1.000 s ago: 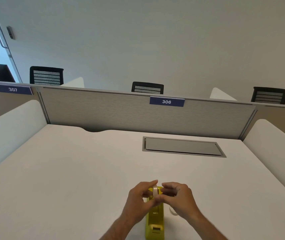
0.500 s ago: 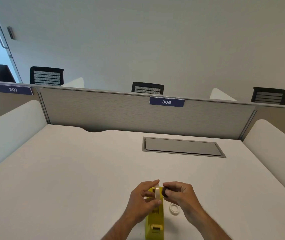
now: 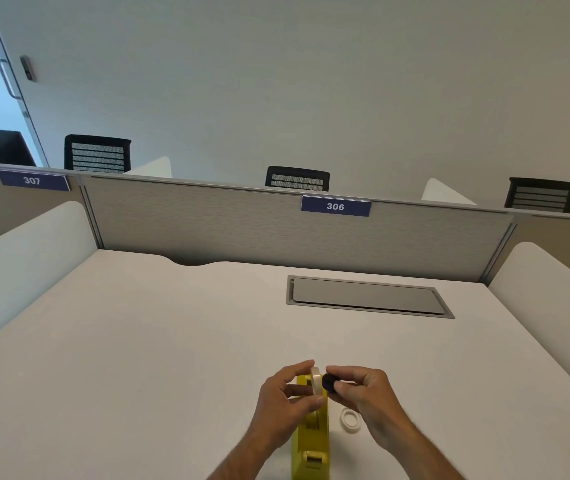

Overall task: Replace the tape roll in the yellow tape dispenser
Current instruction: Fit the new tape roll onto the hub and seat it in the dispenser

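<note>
Now, desk [image 3: 138, 358]: white, matte, bare around my hands.
Dispenser [image 3: 311, 441]: glossy yellow plastic, near end cut off by the frame.
Left hand [image 3: 285, 401]: pinching the pale tape roll [image 3: 316, 381] upright over the dispenser.
Right hand [image 3: 366, 398]: fingertips gripping a black hub [image 3: 328, 382] just beside the roll.
Empty ring [image 3: 350, 417]: flat, partly hidden by my right hand.

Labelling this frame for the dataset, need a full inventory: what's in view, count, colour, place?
tape dispenser: 1, yellow, near desk edge, between hands
tape roll: 1, cream, in left hand
hub: 1, black, in right hand
spare ring: 1, white, flat on desk right of dispenser
desk: 1, white
cable hatch: 1, grey, set in desk
partition: grey, behind desk
number plates: 2, navy, 306 and 307
chairs: 3, black, beyond partition
left hand: 1
right hand: 1
</note>
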`<action>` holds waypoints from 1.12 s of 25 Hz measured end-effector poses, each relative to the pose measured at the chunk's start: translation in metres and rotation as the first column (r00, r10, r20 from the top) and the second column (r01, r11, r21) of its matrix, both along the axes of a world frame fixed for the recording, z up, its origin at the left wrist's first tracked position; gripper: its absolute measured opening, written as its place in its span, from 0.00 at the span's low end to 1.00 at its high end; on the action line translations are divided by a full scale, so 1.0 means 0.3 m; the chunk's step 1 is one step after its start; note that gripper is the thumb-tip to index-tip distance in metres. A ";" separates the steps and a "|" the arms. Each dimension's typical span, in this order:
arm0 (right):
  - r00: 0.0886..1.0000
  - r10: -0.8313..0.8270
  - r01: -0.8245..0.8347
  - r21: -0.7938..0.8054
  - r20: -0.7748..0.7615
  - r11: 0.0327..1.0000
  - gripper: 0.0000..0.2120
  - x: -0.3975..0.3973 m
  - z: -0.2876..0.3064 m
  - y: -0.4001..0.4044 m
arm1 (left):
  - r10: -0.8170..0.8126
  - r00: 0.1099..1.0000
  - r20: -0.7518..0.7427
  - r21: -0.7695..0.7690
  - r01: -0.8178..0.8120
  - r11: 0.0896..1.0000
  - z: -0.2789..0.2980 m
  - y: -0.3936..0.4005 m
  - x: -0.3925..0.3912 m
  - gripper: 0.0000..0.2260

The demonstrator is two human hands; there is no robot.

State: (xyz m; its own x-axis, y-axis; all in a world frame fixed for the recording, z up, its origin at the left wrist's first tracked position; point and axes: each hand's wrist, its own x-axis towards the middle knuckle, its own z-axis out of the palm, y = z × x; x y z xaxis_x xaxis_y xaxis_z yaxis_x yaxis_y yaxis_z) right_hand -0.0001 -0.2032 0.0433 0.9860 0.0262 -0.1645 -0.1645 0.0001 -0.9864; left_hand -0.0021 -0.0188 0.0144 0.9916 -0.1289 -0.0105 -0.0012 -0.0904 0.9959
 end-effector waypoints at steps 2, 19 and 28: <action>0.999 0.020 -0.018 -0.048 0.027 0.999 0.14 -0.004 0.000 0.005 | -0.008 1.000 0.000 -0.001 0.008 1.000 0.003 -0.004 0.000 0.26; 0.993 0.120 -0.117 -0.111 0.022 0.987 0.13 -0.011 0.020 0.018 | -0.019 1.000 0.008 0.159 0.017 0.987 -0.017 -0.017 0.008 0.24; 0.999 0.052 -0.054 -0.215 -0.014 0.975 0.16 -0.003 -0.040 0.057 | -0.017 0.998 0.061 0.396 -0.008 0.918 -0.015 -0.006 0.015 0.22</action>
